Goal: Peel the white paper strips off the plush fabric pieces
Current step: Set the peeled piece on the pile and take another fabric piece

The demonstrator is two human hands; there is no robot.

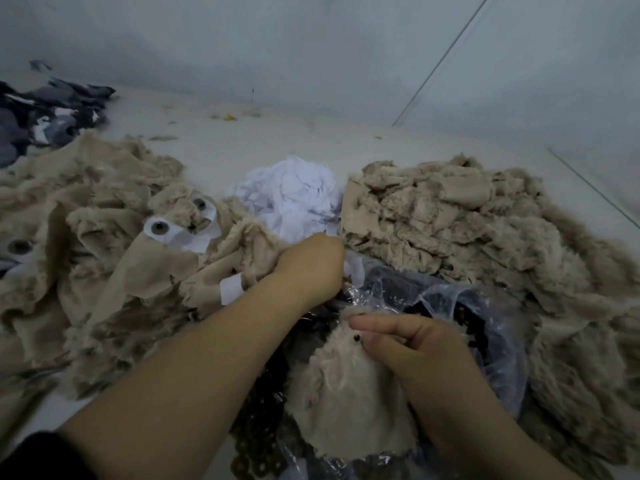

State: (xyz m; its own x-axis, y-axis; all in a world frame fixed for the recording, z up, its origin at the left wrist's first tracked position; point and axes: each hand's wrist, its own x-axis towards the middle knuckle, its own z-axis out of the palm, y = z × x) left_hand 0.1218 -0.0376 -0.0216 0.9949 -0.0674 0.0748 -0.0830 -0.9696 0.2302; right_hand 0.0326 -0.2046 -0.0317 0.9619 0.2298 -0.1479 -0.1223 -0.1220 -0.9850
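Observation:
My right hand (pixel 412 344) pinches a beige plush piece (pixel 346 386) between thumb and fingers, near a small black bead on its fur. My left hand (pixel 311 268) reaches forward with fingers curled, just above the clear plastic bag (pixel 450 306); a white paper strip (pixel 355 268) shows at its fingertips, and I cannot tell if it holds it. To the left lies a pile of beige plush pieces (pixel 97 209) with white paper strips (pixel 194 237) and grey eye discs still stuck on. A crumpled heap of white paper (pixel 291 195) sits in the middle.
A second pile of beige plush pieces (pixel 460 220) lies at the right. Dark grey and white fabric (pixel 45 116) is heaped at the far left. The clear bag holds small dark parts. A pale wall (pixel 311 46) closes the back of the white work surface.

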